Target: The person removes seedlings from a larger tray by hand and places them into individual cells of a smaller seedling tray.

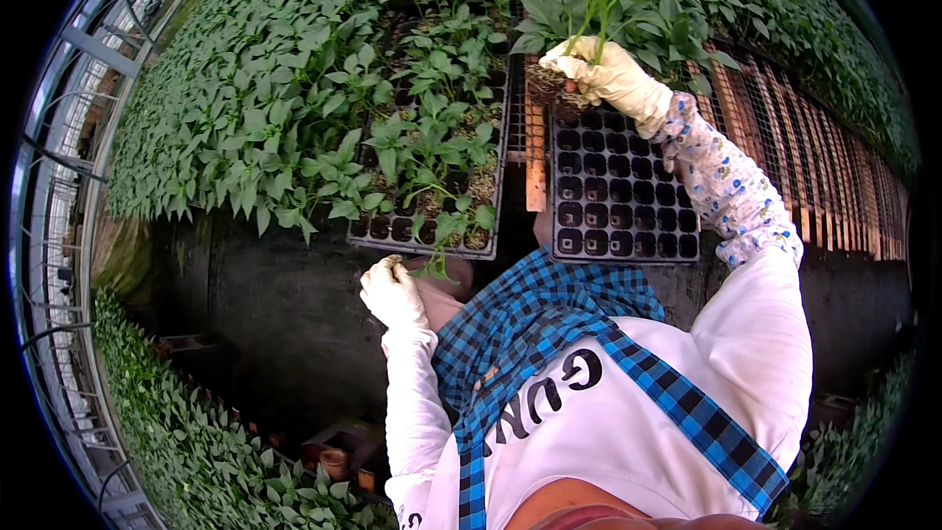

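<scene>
My right hand (625,85), in a pale soiled glove, grips a few leafy seedlings (600,4) by their lower stems. Their dark root plugs (548,85) hang bare below the fingers, over the far end of a black plastic cell tray (618,191). The visible cells of that tray hold no plants. My left hand (388,293), also gloved, is curled just in front of another cell tray (419,244). Seedlings (434,140) stand in part of this second tray, some leaning over its near edge. Whether the left fingers hold anything is hidden.
Dense seedlings (243,103) cover the bench to the left, and more (802,29) grow at the far right. Wooden slats under wire mesh (795,140) support the bench. Behind me are a brown pot (333,464) and further plants (191,412).
</scene>
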The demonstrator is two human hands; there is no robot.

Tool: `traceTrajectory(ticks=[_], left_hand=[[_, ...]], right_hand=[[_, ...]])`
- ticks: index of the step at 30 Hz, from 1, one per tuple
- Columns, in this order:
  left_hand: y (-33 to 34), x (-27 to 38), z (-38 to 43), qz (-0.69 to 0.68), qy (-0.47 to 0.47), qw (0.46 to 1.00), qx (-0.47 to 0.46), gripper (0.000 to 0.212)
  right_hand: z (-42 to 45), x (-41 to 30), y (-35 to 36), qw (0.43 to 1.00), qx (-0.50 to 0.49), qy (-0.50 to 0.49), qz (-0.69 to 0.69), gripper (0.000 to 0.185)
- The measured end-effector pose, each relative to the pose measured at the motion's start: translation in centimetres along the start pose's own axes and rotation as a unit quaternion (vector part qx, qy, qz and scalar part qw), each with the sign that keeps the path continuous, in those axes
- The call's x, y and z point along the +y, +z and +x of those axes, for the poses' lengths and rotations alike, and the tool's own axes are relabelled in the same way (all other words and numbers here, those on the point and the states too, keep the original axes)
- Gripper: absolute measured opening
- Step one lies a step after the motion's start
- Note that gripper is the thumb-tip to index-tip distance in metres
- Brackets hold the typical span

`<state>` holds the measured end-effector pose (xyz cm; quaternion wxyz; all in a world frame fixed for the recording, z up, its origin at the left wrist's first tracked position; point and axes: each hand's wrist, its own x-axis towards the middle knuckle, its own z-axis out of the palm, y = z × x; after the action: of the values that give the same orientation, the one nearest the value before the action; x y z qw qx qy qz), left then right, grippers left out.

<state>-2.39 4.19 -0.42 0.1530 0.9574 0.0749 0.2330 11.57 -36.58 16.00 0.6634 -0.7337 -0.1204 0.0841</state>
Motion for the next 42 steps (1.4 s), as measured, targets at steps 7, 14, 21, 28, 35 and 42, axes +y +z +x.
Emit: traceTrajectory(ticks=[7,14,21,28,35,42], left_hand=[[0.3,0.3,0.1,0.021,0.005,1.0,-0.015,0.01],[1.0,0.8,0.2,0.035,0.0,0.999,-0.028,0.014],[0.6,0.3,-0.1,0.043,-0.014,0.998,-0.034,0.013],[0.5,0.1,0.0,0.047,-0.003,0.999,-0.01,0.011],[0.6,-0.2,0.0,0.046,-0.004,0.999,-0.01,0.011],[0.7,-0.3,0.0,0.054,-0.01,0.998,-0.025,0.012]], right_hand=[[-7.7,2.6,-8.5,0.982,0.151,0.08,-0.077,0.027],[-5.7,9.0,-11.0,0.946,0.242,0.083,-0.199,0.023],[-2.2,11.1,-9.7,0.957,0.219,0.054,-0.181,0.027],[1.1,12.4,-8.8,0.952,0.117,0.101,-0.266,0.031],[1.8,12.0,-7.6,0.86,0.12,0.127,-0.479,0.033],[3.0,13.2,-7.2,0.816,0.05,0.153,-0.555,0.035]])
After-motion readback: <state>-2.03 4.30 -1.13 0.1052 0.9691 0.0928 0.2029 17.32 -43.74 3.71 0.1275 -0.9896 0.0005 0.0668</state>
